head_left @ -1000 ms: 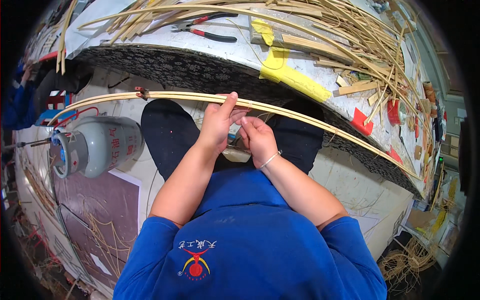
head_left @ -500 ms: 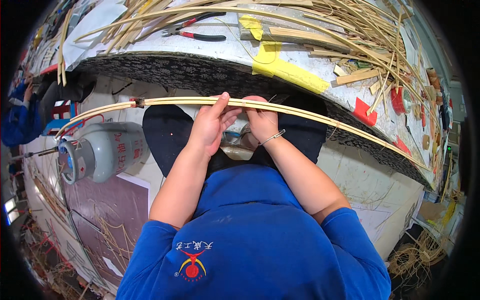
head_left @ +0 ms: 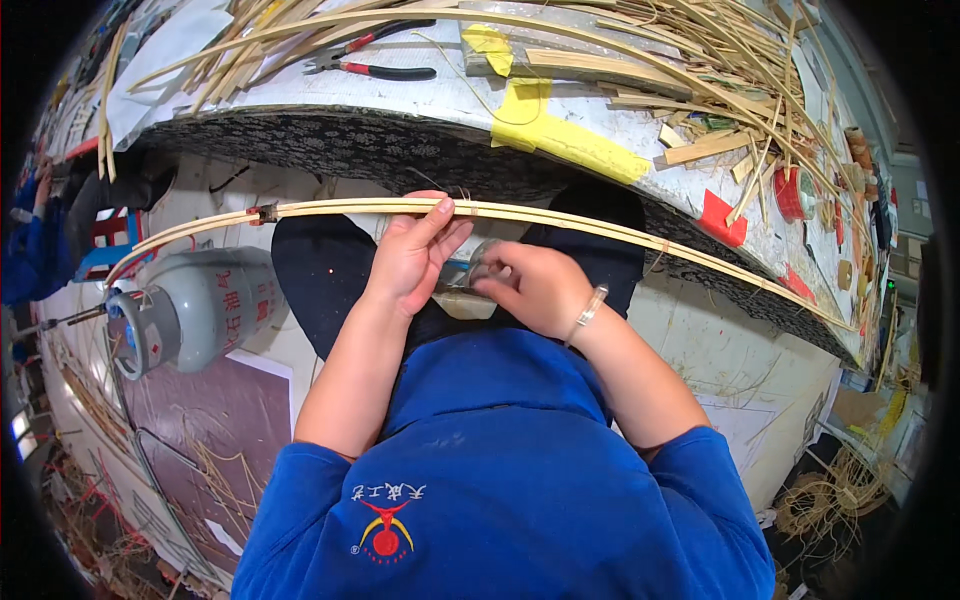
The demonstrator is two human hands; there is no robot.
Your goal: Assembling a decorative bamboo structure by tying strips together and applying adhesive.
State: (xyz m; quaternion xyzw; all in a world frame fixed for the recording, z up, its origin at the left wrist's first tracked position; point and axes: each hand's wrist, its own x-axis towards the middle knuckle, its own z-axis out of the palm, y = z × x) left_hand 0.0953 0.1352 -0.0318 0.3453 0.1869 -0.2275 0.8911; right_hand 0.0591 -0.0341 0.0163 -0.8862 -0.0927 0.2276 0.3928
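Two long, pale, bowed strips (head_left: 570, 218), seemingly bamboo or cane, run side by side across my lap. A dark binding (head_left: 264, 214) joins them toward the left end, and thin ties circle them farther right. My left hand (head_left: 415, 250) pinches the strips between thumb and fingers near the middle, close to a thin tie (head_left: 465, 207) with loose ends. Below the strips, apart from them, my right hand (head_left: 540, 285) is over my lap with curled fingers. A greyish shape (head_left: 484, 262) lies by its fingertips; what the fingers grip, if anything, cannot be made out.
Ahead stands a white-topped table (head_left: 400, 105) with red-and-black-handled pliers (head_left: 388, 71), yellow tape (head_left: 565, 140), a red tape roll (head_left: 790, 195) and many loose strips (head_left: 690, 60). A grey gas cylinder (head_left: 215, 300) lies at my left. Coiled strips (head_left: 825, 500) lie at lower right. Another person's blue sleeve shows far left.
My right hand has left the strips and moved down and toward me, over my lap. My left hand still holds the strips, and the view has shifted slightly.
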